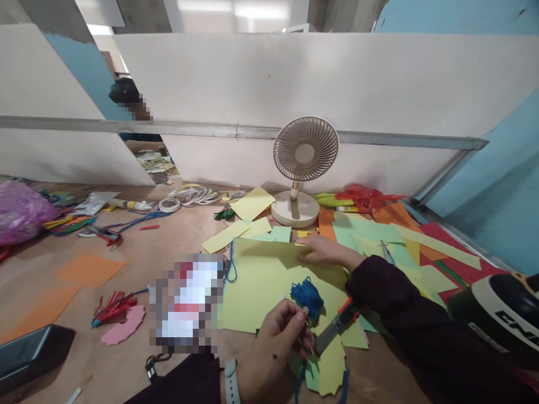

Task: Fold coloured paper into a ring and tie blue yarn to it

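My left hand (273, 342), with a watch strap at the wrist, is low in the middle, thumb and fingers pinched together. What they hold, if anything, is too small to make out. Just beyond the fingertips sits a bundle of blue yarn (307, 296) on a large yellow-green paper sheet (256, 280). A cutter knife (334, 328) with an orange part lies beside the left fingers, partly behind my right sleeve. Scalloped yellow and green paper pieces (330, 365) are under it. My right hand (326, 251) stretches over the sheet's far edge, fingers extended and touching paper there.
A small fan (297, 210) stands against the white partition (210, 78). Coloured papers (366, 233) spread along the right, near a dark and cream container (497, 314). A blurred-out phone-like object (189, 303), red tassel (113, 307), pink paper (124, 326) and black box (36, 353) lie left.
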The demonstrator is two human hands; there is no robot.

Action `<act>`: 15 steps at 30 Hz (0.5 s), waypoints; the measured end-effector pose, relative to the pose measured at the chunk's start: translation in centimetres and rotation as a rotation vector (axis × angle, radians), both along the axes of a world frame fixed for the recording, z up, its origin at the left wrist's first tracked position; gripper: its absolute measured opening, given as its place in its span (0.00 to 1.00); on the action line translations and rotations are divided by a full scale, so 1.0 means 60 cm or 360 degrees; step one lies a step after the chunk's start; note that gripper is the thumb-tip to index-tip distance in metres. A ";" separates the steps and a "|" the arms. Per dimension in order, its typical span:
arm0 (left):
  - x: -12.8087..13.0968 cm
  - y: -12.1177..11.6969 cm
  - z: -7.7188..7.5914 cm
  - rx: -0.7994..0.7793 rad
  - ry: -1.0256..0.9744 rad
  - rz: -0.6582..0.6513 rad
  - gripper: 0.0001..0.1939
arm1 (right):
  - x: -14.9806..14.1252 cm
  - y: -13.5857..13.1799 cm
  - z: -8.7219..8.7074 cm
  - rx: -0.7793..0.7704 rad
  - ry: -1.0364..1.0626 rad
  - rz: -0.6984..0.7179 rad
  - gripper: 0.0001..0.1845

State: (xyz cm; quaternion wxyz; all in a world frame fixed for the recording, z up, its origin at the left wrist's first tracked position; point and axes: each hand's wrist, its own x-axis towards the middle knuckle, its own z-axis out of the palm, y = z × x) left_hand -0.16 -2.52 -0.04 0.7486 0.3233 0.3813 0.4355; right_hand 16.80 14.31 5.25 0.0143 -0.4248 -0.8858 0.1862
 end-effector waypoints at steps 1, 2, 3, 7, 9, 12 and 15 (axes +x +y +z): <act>0.000 0.000 0.002 0.0007 0.0010 -0.0005 0.20 | 0.000 -0.005 0.001 -0.0010 -0.0025 0.0023 0.12; 0.000 0.001 0.004 0.0013 0.0021 -0.0009 0.20 | 0.001 -0.010 0.002 -0.0011 -0.0052 0.0039 0.11; -0.001 0.001 0.006 0.0016 0.0035 -0.0023 0.21 | 0.000 -0.016 0.004 0.0000 -0.0083 0.0047 0.11; -0.001 0.003 0.007 0.0020 0.0072 -0.0054 0.23 | -0.008 -0.049 0.011 0.0112 -0.0230 0.0010 0.12; 0.000 0.003 0.005 0.0016 0.0067 -0.0040 0.24 | -0.012 -0.067 0.013 0.0143 -0.0293 0.0004 0.13; 0.002 0.002 0.001 0.0005 0.0032 -0.0025 0.23 | -0.010 -0.090 0.018 0.0167 -0.0342 0.0047 0.13; 0.002 -0.002 -0.002 0.0012 -0.0007 -0.0016 0.20 | 0.000 -0.106 0.023 0.0183 -0.0344 0.0094 0.13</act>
